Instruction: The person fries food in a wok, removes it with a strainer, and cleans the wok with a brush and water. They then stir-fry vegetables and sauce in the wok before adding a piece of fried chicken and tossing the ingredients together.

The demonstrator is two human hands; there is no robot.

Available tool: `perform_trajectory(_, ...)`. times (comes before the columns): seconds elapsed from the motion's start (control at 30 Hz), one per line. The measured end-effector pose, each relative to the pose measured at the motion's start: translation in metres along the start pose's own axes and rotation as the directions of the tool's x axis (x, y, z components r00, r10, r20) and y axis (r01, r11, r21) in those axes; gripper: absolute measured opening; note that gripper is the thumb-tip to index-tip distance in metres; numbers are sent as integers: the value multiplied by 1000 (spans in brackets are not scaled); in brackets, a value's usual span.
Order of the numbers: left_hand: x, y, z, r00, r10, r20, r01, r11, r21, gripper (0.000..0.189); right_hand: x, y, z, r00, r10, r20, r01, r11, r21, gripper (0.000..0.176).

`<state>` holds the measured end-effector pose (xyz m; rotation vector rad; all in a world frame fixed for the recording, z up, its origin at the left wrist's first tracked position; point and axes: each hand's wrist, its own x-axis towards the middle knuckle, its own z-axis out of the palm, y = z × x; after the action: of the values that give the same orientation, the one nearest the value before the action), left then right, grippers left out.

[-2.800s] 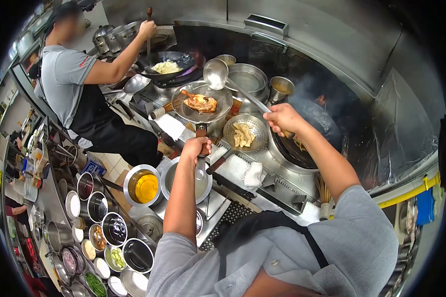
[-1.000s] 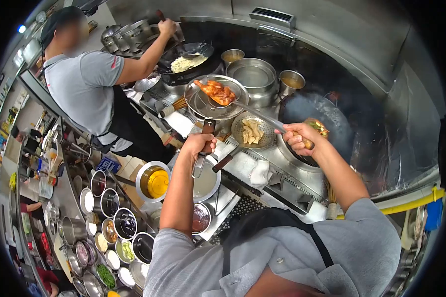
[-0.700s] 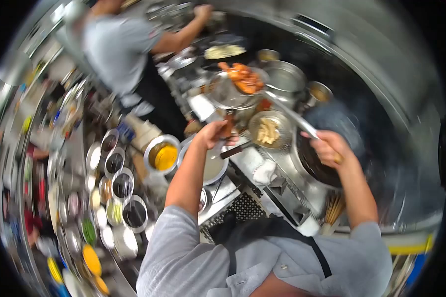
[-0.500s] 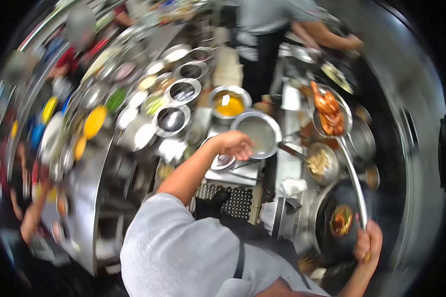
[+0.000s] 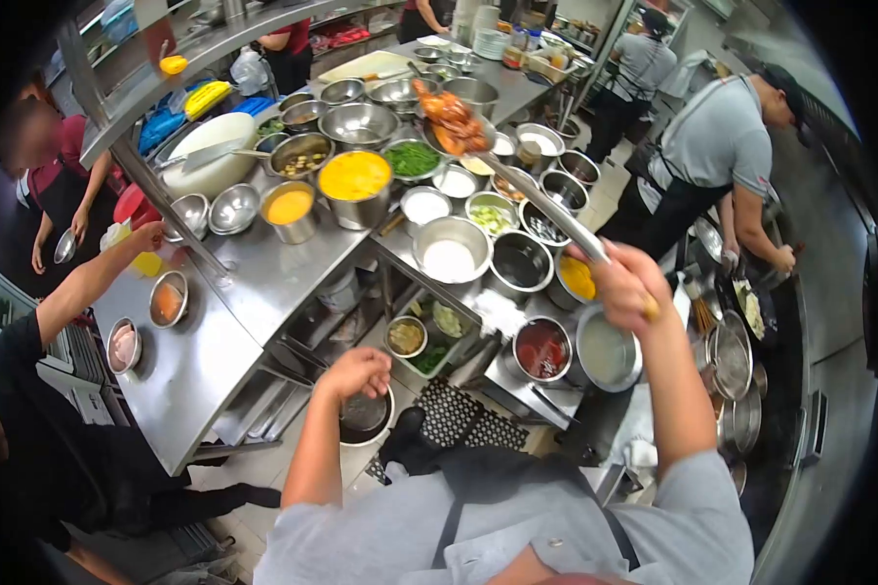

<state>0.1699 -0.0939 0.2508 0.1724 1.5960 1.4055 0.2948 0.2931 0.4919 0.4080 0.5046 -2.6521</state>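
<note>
My right hand (image 5: 629, 288) is wrapped round the handle of a long metal strainer (image 5: 556, 207), raised over the counter. Glossy orange-red pieces of cooked food (image 5: 453, 119) lie in its head, above the bowls; the food mostly hides the mesh. My left hand (image 5: 356, 373) hangs low at the left, fingers loosely curled but apart, with nothing visible in them. Just beneath it on the floor side is a round pot (image 5: 385, 417). A bowl of red sauce (image 5: 541, 349) and a pot of cloudy liquid (image 5: 609, 349) stand below the strainer's handle.
Metal bowls and a pot of yellow liquid (image 5: 355, 179) crowd the steel counter (image 5: 239, 297). At the left, a co-worker's arm (image 5: 83, 292) reaches over it. Another co-worker (image 5: 717, 146) bends over the stove at the right. Several strainers (image 5: 732, 361) are beside the stove.
The view has turned left towards the counter. My right hand has carried the loaded strainer from the wok side to over the bowls. My left hand has dropped lower.
</note>
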Motion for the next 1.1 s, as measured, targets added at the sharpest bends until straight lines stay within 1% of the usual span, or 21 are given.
perform_trajectory(0.07, -8, -23, -25, 1000, -22, 6, 22, 1000, -3, 21, 106, -28, 3, 997, -68, 28, 73, 949, -306, 25)
perform_trajectory(0.1, -13, -32, -34, 998, -58, -2, 57, 998, -36, 21, 156, -35, 22, 980, -126, -157, 68, 942, -330, 21)
perform_trajectory(0.17, -21, -50, -46, 994, -111, -20, 107, 986, -124, 21, 244, -49, 22, 967, -206, -149, 79, 801, -593, 19)
perform_trajectory(0.27, -30, -67, -58, 989, -132, -69, 111, 962, -248, 22, 322, -35, 40, 869, -387, -309, 2, 627, -779, 21)
perform_trajectory(0.33, -33, -75, -66, 990, -132, -51, 111, 950, -293, 23, 350, -39, 28, 852, -398, -341, -60, 572, -818, 18)
perform_trajectory(0.37, -29, -85, -69, 989, -133, -61, 109, 950, -294, 21, 358, -38, 21, 799, -554, -235, -219, 97, -971, 17)
perform_trajectory(0.4, -27, -83, -71, 989, -139, -53, 118, 951, -286, 21, 366, -38, 14, 769, -635, -64, -384, -381, -841, 15)
perform_trajectory(0.43, -26, -81, -70, 985, -166, -50, 151, 964, -219, 19, 372, -34, 2, 700, -712, 53, -363, -419, -833, 15)
perform_trajectory(0.47, -24, -78, -68, 980, -193, -49, 184, 972, -148, 18, 371, -37, -9, 689, -724, 38, -372, -398, -839, 15)
perform_trajectory(0.5, -20, -75, -64, 980, -198, -26, 194, 974, -119, 17, 360, -34, -9, 716, -695, -71, -165, -70, -984, 17)
perform_trajectory(0.53, -14, -69, -58, 976, -217, -3, 216, 972, -91, 18, 344, -29, -5, 754, -640, -149, 52, 285, -957, 19)
perform_trajectory(0.57, -4, -68, -52, 980, -201, 12, 201, 975, -89, 18, 324, -21, -6, 761, -626, -172, 240, 517, -822, 22)
perform_trajectory(0.67, 23, -55, -26, 976, -201, 89, 200, 980, 21, 19, 234, 20, -54, 873, -468, -141, 339, 787, -515, 13)
perform_trajectory(0.7, 34, -52, -19, 964, -214, 158, 205, 976, 70, 20, 193, 59, -40, 754, -592, -283, 234, 646, -726, 13)
perform_trajectory(0.73, 48, -43, -9, 928, -270, 256, 223, 954, 198, 20, 163, 87, -60, 851, -505, -146, 366, 768, -526, 21)
perform_trajectory(0.8, 59, -36, 16, 903, -286, 319, 203, 942, 269, 21, 94, 122, -83, 922, -387, -24, 369, 895, -251, 30)
perform_trajectory(0.87, 70, -29, 45, 863, -302, 405, 105, 891, 442, 22, 25, 147, -85, 914, -381, -141, 341, 907, -246, 34)
perform_trajectory(0.93, 74, -9, 78, 792, -403, 458, 60, 798, 599, 19, -36, 173, -79, 864, -378, -332, 297, 916, -269, 40)
perform_trajectory(1.0, 86, -18, 94, 748, -442, 494, 83, 802, 591, 16, -79, 212, -94, 817, -399, -415, 281, 906, -317, 45)
perform_trajectory(1.07, 96, -9, 119, 763, -368, 532, 37, 846, 532, 15, -104, 218, -88, 758, -383, -528, 234, 915, -328, 50)
perform_trajectory(1.1, 106, -8, 130, 813, -295, 502, 19, 875, 483, 15, -107, 220, -93, 791, -345, -505, 191, 924, -332, 50)
